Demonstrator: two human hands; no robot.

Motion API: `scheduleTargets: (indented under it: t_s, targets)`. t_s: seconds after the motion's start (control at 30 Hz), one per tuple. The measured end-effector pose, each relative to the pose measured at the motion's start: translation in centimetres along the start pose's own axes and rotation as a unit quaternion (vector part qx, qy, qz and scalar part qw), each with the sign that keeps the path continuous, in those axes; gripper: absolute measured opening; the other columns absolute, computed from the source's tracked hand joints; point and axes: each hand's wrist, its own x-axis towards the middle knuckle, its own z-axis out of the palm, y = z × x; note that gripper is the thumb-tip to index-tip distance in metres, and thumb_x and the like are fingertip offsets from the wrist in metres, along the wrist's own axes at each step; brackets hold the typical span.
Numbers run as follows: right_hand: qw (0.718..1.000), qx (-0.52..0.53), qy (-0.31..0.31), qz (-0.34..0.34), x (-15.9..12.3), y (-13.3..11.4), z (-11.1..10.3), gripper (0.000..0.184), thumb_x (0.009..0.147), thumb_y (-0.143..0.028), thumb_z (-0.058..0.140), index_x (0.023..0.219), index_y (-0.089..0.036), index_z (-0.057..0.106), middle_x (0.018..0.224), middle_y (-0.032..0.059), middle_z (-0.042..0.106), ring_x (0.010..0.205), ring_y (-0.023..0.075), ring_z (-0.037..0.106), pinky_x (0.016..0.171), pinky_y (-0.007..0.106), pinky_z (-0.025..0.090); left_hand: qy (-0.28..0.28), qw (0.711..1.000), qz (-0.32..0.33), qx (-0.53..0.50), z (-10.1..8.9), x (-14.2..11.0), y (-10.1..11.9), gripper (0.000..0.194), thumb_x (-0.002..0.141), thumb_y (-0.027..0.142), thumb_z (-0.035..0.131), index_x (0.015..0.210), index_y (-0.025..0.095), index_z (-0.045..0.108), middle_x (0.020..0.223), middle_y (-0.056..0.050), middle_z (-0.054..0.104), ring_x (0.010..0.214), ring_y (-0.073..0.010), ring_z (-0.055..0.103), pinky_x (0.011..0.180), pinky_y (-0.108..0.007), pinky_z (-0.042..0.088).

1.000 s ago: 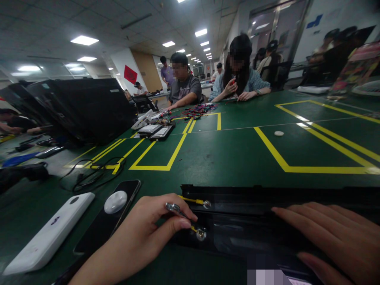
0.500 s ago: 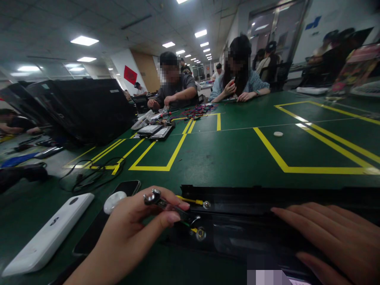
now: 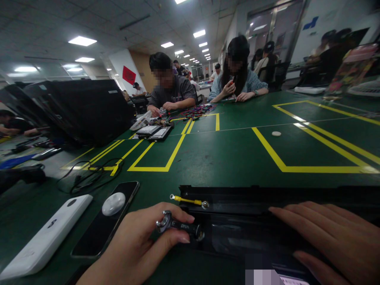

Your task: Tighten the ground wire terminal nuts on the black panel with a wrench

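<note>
My left hand [image 3: 139, 237] pinches a metal wrench [image 3: 182, 226] between thumb and fingers. Its open jaw points toward me on the left, while the far end meets the lower bolt spot [image 3: 202, 236] on a long black panel [image 3: 231, 237], covering most of that bolt. A short yellow wire [image 3: 190, 201] with ring lugs is fixed at one end to the panel's upper bolt [image 3: 205, 204]; its other lug sticks out past the panel's left edge. My right hand [image 3: 332, 229] lies flat on the panel, fingers stretched out.
Left of my hand lie a phone [image 3: 101, 233] with a white round item [image 3: 113, 204] on it and a white power bank [image 3: 47, 237]. Farther off are a black cable [image 3: 86, 176], hard drives [image 3: 160, 133], and a white disc [image 3: 276, 133]. Two people sit opposite.
The wrench has moved down and right, turning so its far end sits over the lower bolt. The yellow wire's free lug now shows. My right hand stays on the panel.
</note>
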Motion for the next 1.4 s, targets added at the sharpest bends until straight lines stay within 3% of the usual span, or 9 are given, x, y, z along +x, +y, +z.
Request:
scheduleTargets:
  t_s: [0.13, 0.23, 0.43, 0.73, 0.97, 1.1, 1.27, 1.4]
  targets:
    - [0.998, 0.045, 0.001, 0.031, 0.2, 0.1, -0.1, 0.075, 0.114, -0.055, 0.061, 0.188, -0.045, 0.062, 0.138, 0.0021, 0.096, 0.103, 0.0368, 0.096, 0.08, 0.051, 0.084, 0.003, 1.0, 0.001, -0.014, -0.2, 0.0, 0.0, 0.035, 0.107, 0.01, 0.094, 0.124, 0.041, 0.097, 0.11, 0.007, 0.104, 0.093, -0.0185, 0.101, 0.089, -0.018, 0.075]
    - [0.997, 0.066, 0.013, 0.044, 0.2, 0.1, 0.1, 0.08, 0.113, -0.054, 0.064, 0.192, -0.046, 0.056, 0.14, 0.0011, 0.096, 0.103, 0.0376, 0.096, 0.079, 0.053, 0.084, -0.001, 1.0, -0.004, -0.012, -0.3, 0.0, 0.0, 0.034, 0.107, 0.011, 0.093, 0.122, 0.041, 0.097, 0.11, 0.007, 0.104, 0.093, -0.0187, 0.101, 0.089, -0.019, 0.075]
    - [1.0, 0.012, -0.005, 0.001, 0.4, 0.1, 0.2, 0.086, 0.116, -0.053, 0.057, 0.199, -0.035, 0.045, 0.143, 0.0047, 0.095, 0.108, 0.0367, 0.096, 0.081, 0.051, 0.084, -0.03, 0.999, -0.013, -0.012, -0.2, 0.2, -0.1, 0.03, 0.11, 0.012, 0.088, 0.122, 0.038, 0.097, 0.11, 0.004, 0.103, 0.094, -0.0207, 0.101, 0.086, -0.021, 0.076]
    - [1.0, 0.002, 0.006, -0.003, 0.0, 0.0, -0.2, 0.091, 0.114, -0.053, 0.056, 0.202, -0.034, 0.039, 0.14, 0.0051, 0.096, 0.105, 0.0373, 0.096, 0.077, 0.053, 0.085, -0.026, 1.0, -0.005, -0.017, -0.2, 0.5, -0.2, 0.035, 0.109, 0.006, 0.086, 0.122, 0.037, 0.095, 0.11, 0.004, 0.103, 0.093, -0.0197, 0.1, 0.086, -0.021, 0.075]
    - [1.0, 0.014, -0.004, 0.006, -0.3, 0.0, 0.4, 0.084, 0.114, -0.055, 0.059, 0.196, -0.039, 0.051, 0.145, 0.0046, 0.095, 0.108, 0.04, 0.096, 0.078, 0.057, 0.085, -0.025, 0.999, -0.012, -0.016, -0.1, 0.8, 0.0, 0.035, 0.109, 0.006, 0.086, 0.121, 0.038, 0.096, 0.111, 0.004, 0.103, 0.094, -0.0201, 0.1, 0.086, -0.022, 0.076]
    - [0.995, 0.075, 0.032, 0.05, -0.2, 0.1, 0.7, 0.084, 0.112, -0.055, 0.065, 0.195, -0.043, 0.053, 0.142, 0.0032, 0.096, 0.107, 0.0391, 0.095, 0.083, 0.052, 0.083, -0.029, 0.999, -0.002, -0.021, -0.3, 0.5, -0.1, 0.033, 0.109, 0.006, 0.087, 0.121, 0.036, 0.096, 0.109, 0.003, 0.103, 0.092, -0.0206, 0.1, 0.086, -0.022, 0.076]
    - [0.973, 0.166, 0.08, 0.136, 1.0, -0.6, 0.7, 0.075, 0.1, -0.061, 0.083, 0.174, -0.053, 0.077, 0.135, 0.0013, 0.096, 0.118, 0.0433, 0.093, 0.088, 0.051, 0.079, -0.013, 1.0, 0.001, -0.018, -0.4, 0.5, -0.1, 0.033, 0.109, 0.007, 0.088, 0.122, 0.037, 0.097, 0.11, 0.003, 0.103, 0.092, -0.0202, 0.1, 0.086, -0.021, 0.076]
    - [0.972, 0.171, 0.084, 0.138, 1.9, -1.1, 0.8, 0.073, 0.098, -0.063, 0.082, 0.17, -0.055, 0.079, 0.133, 0.0008, 0.096, 0.121, 0.0447, 0.092, 0.089, 0.053, 0.079, -0.023, 1.0, -0.012, -0.009, -0.2, 0.4, 0.0, 0.03, 0.109, 0.01, 0.09, 0.119, 0.037, 0.097, 0.107, 0.004, 0.103, 0.091, -0.0207, 0.1, 0.084, -0.021, 0.075]
